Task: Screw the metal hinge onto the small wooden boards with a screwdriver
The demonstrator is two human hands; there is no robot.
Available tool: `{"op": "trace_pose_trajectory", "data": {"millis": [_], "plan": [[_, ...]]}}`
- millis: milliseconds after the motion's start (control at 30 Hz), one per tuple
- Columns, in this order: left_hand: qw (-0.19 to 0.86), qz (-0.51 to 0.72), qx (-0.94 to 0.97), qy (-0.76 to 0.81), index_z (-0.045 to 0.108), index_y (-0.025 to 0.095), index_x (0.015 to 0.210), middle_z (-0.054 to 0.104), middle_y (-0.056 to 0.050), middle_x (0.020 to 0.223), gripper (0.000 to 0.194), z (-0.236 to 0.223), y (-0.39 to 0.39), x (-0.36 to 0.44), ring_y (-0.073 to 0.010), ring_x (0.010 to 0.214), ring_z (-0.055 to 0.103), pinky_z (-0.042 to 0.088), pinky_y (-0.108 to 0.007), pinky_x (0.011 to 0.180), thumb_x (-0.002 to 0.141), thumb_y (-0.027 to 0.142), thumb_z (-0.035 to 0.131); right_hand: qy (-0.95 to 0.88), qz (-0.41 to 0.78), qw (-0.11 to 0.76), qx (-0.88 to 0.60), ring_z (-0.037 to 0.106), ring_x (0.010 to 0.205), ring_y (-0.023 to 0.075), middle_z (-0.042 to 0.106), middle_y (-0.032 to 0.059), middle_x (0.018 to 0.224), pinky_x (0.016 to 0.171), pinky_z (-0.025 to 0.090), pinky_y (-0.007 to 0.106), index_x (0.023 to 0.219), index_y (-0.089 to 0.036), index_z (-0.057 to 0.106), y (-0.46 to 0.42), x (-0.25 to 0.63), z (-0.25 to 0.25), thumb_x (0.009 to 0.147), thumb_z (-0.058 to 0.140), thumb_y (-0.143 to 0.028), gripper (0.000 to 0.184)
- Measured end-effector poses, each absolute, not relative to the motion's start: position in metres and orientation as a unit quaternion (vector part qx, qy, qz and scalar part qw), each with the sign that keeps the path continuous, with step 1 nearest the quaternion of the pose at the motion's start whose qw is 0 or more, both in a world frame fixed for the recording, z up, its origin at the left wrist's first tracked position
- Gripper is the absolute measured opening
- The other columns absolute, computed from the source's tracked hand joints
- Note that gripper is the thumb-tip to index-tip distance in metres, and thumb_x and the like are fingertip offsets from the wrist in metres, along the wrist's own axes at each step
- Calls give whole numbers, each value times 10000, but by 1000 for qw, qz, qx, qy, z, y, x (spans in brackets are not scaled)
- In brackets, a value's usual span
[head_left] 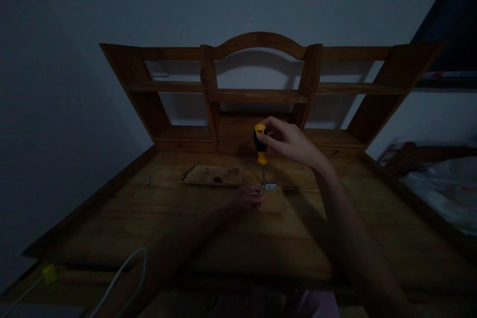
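Observation:
My right hand [288,140] grips a screwdriver [260,145] with a yellow and black handle, its fingers around the upper part. The screwdriver stands nearly upright, and its shaft runs down to the left end of a small metal hinge [270,186]. Beneath the hinge lies a light wooden piece [274,201] on the desk top. My left hand [250,197] rests low on the desk, its fingers closed at the left edge of that piece, beside the screwdriver tip. Dim light hides fine detail at the tip.
A wooden desk [164,218] carries a shelf unit [257,95] along its back, against the wall. Left of the hinge lies a flat brown piece [212,174] with small dark bits on it. A white cable [124,263] loops at the front left, near a yellow object [49,273].

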State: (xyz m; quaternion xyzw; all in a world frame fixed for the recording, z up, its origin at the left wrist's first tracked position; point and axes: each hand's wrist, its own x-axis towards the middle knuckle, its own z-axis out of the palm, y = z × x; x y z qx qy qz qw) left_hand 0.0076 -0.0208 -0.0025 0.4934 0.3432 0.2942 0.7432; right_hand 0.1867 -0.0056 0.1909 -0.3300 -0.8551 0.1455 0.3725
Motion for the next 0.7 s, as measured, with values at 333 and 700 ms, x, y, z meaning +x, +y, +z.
{"op": "trace_pose_trajectory", "data": {"millis": [333, 700], "plan": [[727, 288, 503, 368, 648, 139, 894, 610, -5, 633, 315, -5, -21, 9, -99, 530, 538, 357, -220, 536, 726, 363, 792, -854, 58, 387, -342, 513, 704, 152, 572, 0, 766, 645, 351, 274, 796, -200, 541, 1, 186, 188, 853, 583, -613, 419], [721, 280, 513, 374, 662, 117, 979, 630, -24, 670, 291, -2, -24, 8, -114, 549, 539, 365, -235, 559, 780, 316, 732, -847, 121, 397, -333, 557, 730, 152, 640, -3, 798, 691, 388, 277, 873, -209, 598, -1, 187, 191, 866, 610, -520, 311]]}}
